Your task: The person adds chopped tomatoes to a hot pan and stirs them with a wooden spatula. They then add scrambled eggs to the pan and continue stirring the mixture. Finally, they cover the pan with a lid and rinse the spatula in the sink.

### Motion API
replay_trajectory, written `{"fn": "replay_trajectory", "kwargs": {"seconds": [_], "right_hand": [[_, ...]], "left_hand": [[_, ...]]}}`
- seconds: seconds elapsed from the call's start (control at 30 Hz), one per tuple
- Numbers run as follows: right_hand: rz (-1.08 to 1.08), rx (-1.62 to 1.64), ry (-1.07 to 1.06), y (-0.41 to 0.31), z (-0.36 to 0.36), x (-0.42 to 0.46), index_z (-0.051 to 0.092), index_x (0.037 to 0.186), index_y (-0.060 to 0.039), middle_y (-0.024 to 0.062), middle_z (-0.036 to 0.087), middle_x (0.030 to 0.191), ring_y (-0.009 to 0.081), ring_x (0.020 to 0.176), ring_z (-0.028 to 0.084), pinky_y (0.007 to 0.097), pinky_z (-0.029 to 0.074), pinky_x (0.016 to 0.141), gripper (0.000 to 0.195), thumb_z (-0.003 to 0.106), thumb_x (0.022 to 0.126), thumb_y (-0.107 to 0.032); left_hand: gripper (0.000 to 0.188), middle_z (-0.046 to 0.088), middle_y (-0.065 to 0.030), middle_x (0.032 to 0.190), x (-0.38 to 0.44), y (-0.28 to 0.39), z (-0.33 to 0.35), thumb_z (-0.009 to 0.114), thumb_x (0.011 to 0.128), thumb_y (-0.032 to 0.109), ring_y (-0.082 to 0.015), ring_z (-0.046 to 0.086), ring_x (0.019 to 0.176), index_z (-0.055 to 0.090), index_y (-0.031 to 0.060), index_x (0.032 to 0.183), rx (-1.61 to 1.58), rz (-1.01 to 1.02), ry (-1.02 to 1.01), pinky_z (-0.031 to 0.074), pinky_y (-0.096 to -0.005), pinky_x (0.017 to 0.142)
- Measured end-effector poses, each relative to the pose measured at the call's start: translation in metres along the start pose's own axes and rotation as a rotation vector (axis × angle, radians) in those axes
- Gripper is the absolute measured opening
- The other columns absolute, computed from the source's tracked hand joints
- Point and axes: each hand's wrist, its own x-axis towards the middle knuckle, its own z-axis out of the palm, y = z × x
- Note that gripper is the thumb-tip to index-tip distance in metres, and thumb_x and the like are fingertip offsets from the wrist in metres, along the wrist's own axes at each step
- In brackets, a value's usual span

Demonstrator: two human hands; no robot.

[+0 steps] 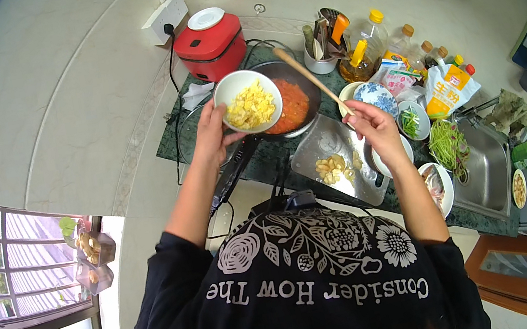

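Observation:
My left hand (216,129) grips a white bowl (224,89) by its near left rim. Yellow scrambled egg (253,106) lies in the bowl, which is over the left part of a dark frying pan (314,84) and hides some of it. Red cooked tomato (292,104) fills the visible bottom of the pan. In my right hand (371,124) is the end of a wooden-handled utensil (305,72), held slanting up and left across the pan's right edge; I cannot tell the form of its far end. Beneath that hand are a blue-patterned plate (375,100) and other dishes.
A red rice cooker (212,49) stands behind the pan. Sliced ginger or garlic (333,169) lies on a metal board (309,151). To the right are a utensil holder (321,64), oil bottle (369,43), scallion bowl (412,121), leafy greens (448,145), fish plate (446,195) and sink (483,178).

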Motion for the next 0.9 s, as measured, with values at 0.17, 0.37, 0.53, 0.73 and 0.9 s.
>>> {"fn": "replay_trajectory", "kwargs": {"seconds": [0.17,0.37,0.53,0.73,0.9], "right_hand": [[-0.365,-0.766,-0.064,-0.019,0.02,0.055,0.067,0.109,-0.0127,0.0092,0.065,0.088,0.0283,0.078,0.063,0.0345,0.049,0.07,0.031,0.067,0.079,-0.02],[-0.451,-0.982,-0.201,-0.025,0.04,0.106,0.067,0.11,-0.0154,0.0078,0.065,0.093,0.029,0.084,0.062,0.039,0.05,0.073,0.031,0.064,0.079,-0.018],[-0.503,-1.192,-0.253,-0.004,0.033,0.109,0.067,0.107,-0.0163,0.0073,0.064,0.092,0.0275,0.085,0.063,0.0399,0.05,0.07,0.027,0.061,0.08,-0.017],[-0.43,-1.431,-0.191,-0.027,0.042,0.094,0.066,0.099,-0.0102,0.0135,0.061,0.078,0.0317,0.074,0.063,0.0436,0.05,0.063,0.02,0.057,0.081,-0.014],[-0.569,-1.281,-0.066,-0.03,0.066,0.094,0.064,0.098,-0.006,0.0161,0.061,0.076,0.0334,0.072,0.064,0.0431,0.051,0.06,0.022,0.055,0.078,-0.007]], "left_hand": [[0.038,0.058,-0.0023,0.107,0.06,0.023,-0.007,0.053,0.092,0.029,-0.0125,0.061,0.091,0.049,0.0161,0.128,0.315,0.109,-0.094,0.056,-0.0276,0.06],[0.037,0.059,-0.0008,0.102,0.118,0.029,-0.003,0.055,0.092,0.025,-0.0081,0.059,0.084,0.05,0.0151,0.128,0.483,0.213,-0.187,0.055,-0.0265,0.061],[0.042,0.059,-0.0039,0.102,0.142,0.02,0.0,0.06,0.086,0.022,-0.0146,0.06,0.091,0.052,0.0127,0.126,0.529,0.438,-0.298,0.052,-0.0293,0.074],[0.046,0.059,-0.0138,0.11,0.146,0.021,-0.003,0.064,0.08,0.022,-0.0268,0.057,0.103,0.054,0.0117,0.124,0.998,0.72,-0.106,0.045,-0.0359,0.09],[0.049,0.058,-0.0153,0.11,0.127,0.04,0.009,0.066,0.077,0.025,-0.03,0.057,0.102,0.055,0.014,0.124,1.097,0.794,-0.084,0.046,-0.0368,0.088]]}}
